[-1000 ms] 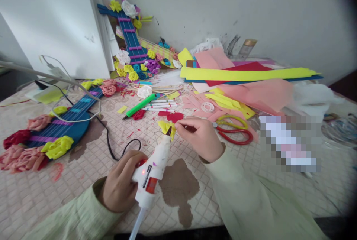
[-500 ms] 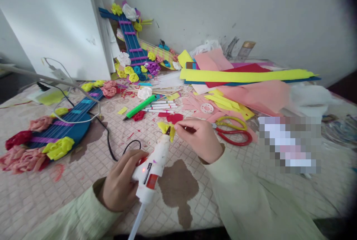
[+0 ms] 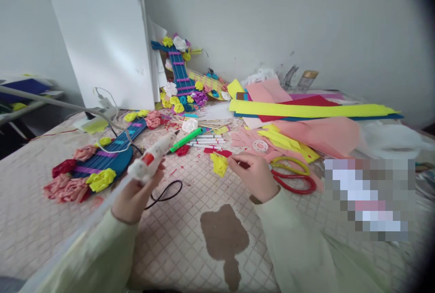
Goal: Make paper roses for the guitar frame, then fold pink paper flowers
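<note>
My left hand (image 3: 137, 195) is closed round a white hot glue gun (image 3: 152, 154) with a long glue stick out of its back end; its nozzle points up and away. Between the thumb and fingertips of my right hand (image 3: 254, 174) is a small yellow crepe-paper flower (image 3: 219, 164), held just above the table. The glue gun and the flower are well apart. To the left of the glue gun lies a blue paper guitar (image 3: 117, 154) trimmed with pink, red and yellow paper flowers.
Scissors (image 3: 295, 176) with yellow and red handles lie right of my right hand. A green marker (image 3: 186, 140) and several white pens (image 3: 207, 140) are ahead. Behind them are coloured paper sheets (image 3: 316, 109). A second blue guitar (image 3: 179, 70) leans at the back. A black cord (image 3: 166, 192) loops on the table.
The glue gun in my left hand has drawn away from the yellow flower, leftward and up. My right hand still holds the flower. The view has shifted up and left.
</note>
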Tool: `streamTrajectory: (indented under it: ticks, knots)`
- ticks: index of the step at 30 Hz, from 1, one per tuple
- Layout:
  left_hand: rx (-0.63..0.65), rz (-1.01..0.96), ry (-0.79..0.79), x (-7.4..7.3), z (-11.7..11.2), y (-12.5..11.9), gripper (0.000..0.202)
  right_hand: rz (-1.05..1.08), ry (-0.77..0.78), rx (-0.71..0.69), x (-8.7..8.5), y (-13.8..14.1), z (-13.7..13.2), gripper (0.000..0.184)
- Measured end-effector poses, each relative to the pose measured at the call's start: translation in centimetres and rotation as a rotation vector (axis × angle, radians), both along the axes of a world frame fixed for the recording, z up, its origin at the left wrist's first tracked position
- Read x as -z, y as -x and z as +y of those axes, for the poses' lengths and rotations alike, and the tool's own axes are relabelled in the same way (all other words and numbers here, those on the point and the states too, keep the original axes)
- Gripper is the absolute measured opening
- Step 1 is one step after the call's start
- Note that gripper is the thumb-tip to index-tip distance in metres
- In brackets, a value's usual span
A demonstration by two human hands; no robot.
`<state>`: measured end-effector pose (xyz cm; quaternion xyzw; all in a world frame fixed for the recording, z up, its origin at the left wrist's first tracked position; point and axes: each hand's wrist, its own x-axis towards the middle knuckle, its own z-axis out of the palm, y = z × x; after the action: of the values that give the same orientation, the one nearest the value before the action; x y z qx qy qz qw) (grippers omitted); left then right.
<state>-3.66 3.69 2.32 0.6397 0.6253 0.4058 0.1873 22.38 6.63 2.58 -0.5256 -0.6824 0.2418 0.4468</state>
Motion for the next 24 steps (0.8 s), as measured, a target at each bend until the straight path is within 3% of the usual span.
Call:
streamTrajectory:
  ticks: [2, 4, 9, 14, 24]
  knots:
    - [-0.098, 0.088, 0.141, -0.2, 2.6, 1.3, 0.044, 0.002, -0.008, -0.003, 0.1, 0.0, 0.0, 0.017]
    - [-0.189, 0.212, 0.186, -0.1, 5.3, 2.5, 0.049, 0.006, -0.013, -0.014, 0.0, 0.1, 0.0, 0.017]
    - [-0.321, 0.374, 0.26, 1.5, 9.7, 4.2, 0.042, -0.002, -0.025, -0.033, -0.3, 0.2, -0.1, 0.02]
    - [-0.335, 0.485, 0.302, 2.6, 10.4, 5.2, 0.043, -0.005, -0.025, -0.05, -0.3, 0.0, 0.0, 0.019]
    - [-0.257, 0.682, 0.25, 2.4, 8.4, 6.3, 0.041, -0.025, -0.031, -0.064, -0.2, 0.2, -0.1, 0.02]
